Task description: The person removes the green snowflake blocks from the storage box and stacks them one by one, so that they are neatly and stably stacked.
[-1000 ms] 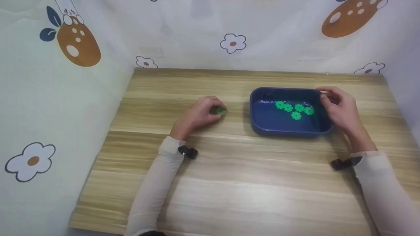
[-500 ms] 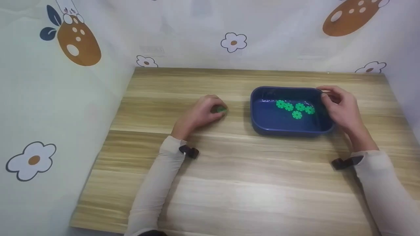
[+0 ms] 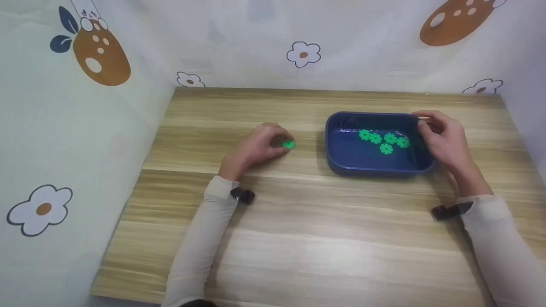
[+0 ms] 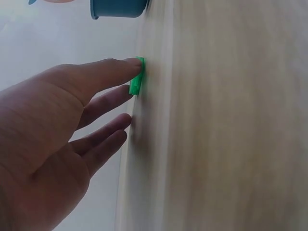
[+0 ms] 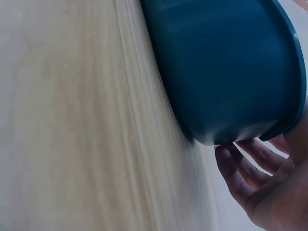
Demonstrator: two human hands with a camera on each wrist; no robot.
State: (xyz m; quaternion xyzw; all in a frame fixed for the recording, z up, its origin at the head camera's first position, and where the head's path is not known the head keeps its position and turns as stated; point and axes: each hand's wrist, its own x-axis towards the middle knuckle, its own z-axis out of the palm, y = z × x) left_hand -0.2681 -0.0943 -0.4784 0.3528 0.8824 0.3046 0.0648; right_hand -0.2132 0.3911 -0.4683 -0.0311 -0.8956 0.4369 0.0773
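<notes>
A small green notched disc is pinched between the thumb and finger of my left hand, low over the wooden table left of the bin. The left wrist view shows this green disc edge-on at the thumb tip, the other fingers apart below it. My right hand grips the right end of a dark blue rectangular bin, thumb at the rim. From the right wrist, the fingertips touch the outer wall of the bin. Several more green notched discs lie flat on its floor.
The wood-grain table meets a pale printed cloth wall at the back, and another such wall stands along the left side. Dark wrist straps with small cameras sit at both cuffs.
In my left fingers the green disc has turned, showing more of its face now. The left hand has barely shifted; the right hand and the bin stay in place.
</notes>
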